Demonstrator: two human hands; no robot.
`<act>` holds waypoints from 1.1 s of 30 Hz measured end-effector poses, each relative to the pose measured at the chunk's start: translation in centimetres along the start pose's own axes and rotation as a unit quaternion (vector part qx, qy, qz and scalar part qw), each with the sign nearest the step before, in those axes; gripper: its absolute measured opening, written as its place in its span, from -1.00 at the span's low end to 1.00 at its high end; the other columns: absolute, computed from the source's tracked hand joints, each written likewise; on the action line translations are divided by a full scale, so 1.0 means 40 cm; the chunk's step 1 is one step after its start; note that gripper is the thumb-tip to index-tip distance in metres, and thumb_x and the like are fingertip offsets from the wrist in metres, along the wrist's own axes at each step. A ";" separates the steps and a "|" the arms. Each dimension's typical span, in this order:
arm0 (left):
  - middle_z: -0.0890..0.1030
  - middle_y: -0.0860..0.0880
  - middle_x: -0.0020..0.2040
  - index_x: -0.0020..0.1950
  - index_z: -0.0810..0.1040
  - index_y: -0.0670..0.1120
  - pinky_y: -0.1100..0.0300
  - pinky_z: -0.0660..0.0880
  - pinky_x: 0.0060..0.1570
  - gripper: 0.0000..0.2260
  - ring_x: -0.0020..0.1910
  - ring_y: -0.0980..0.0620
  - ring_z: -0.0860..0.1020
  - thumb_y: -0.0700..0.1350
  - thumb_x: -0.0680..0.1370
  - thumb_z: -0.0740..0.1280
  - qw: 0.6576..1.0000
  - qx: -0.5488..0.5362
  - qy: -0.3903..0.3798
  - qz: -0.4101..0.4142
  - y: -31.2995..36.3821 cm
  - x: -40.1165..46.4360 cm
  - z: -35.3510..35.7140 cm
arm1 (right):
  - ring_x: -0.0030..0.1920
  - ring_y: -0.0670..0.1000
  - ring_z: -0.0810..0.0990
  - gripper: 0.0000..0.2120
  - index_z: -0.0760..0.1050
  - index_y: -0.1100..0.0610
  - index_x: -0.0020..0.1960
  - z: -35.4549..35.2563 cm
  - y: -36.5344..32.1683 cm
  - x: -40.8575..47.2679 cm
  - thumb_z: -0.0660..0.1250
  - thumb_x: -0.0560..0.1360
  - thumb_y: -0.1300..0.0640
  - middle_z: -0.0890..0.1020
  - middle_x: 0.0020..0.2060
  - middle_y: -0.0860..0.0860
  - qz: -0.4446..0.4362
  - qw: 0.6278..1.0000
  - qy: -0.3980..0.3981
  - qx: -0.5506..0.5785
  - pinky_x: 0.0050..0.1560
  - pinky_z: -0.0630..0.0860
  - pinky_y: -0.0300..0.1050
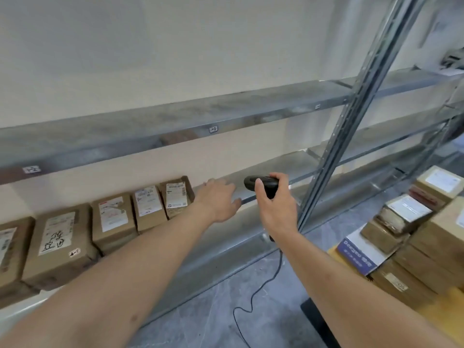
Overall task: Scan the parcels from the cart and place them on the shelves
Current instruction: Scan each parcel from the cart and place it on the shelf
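left hand (218,199) is stretched out flat over the middle shelf (273,169), fingers straight & spread, holding nothing, just right of the last parcel in the row. can't tell if the palm actually touches the metal. right hand (275,209) is wrapped round the black scanner (261,183), thumb on top, scanner head aimed left toward the left hand; its cable (253,295) hangs down & loops on the grey floor (226,322).

row of brown cardboard parcels w/ white labels stands on the middle shelf, leaning back toward the wall: rightmost parcel (177,194) just beside the left hand, next one (148,209) touching it, then a parcel w/ a red-marked label (113,219), then a bigger parcel w/ black handwriting on its label (59,242), plus one more cut off at the left edge. rest of that shelf to the right is bare metal.

upper shelf (175,119) has small tags on its front edge. a grey upright post (351,121) runs diagonally on the right.

at right, stacked parcels (426,247) sit on the cart (442,307), yellow deck, incl. a blue & white box (359,254) near the front.
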State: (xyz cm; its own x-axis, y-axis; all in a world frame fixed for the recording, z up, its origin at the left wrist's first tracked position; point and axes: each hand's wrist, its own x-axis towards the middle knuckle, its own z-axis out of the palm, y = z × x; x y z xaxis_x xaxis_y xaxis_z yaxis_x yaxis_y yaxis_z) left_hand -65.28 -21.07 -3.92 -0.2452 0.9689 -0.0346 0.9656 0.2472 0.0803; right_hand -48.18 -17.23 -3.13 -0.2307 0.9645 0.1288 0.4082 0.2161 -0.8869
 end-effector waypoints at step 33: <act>0.55 -0.06 0.33 0.38 0.50 -0.03 -0.07 0.52 0.19 -0.58 0.27 -0.13 0.53 0.20 0.65 0.26 0.954 -0.045 0.014 0.297 1.282 -0.073 -0.018 | -0.04 -0.14 0.60 -0.69 0.36 -0.14 0.33 -1.109 0.430 -0.307 0.26 0.66 -0.23 0.59 -0.04 -0.23 0.129 0.938 0.322 -0.022 0.00 0.56 -0.04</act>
State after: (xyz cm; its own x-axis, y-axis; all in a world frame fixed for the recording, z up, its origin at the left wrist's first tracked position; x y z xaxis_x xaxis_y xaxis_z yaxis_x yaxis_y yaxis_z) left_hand -15.11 -11.23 0.99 0.3394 0.9380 0.0701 0.9238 -0.3465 0.1629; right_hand 0.84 -18.61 -0.28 0.4557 0.8744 0.1665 0.4159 -0.0438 -0.9084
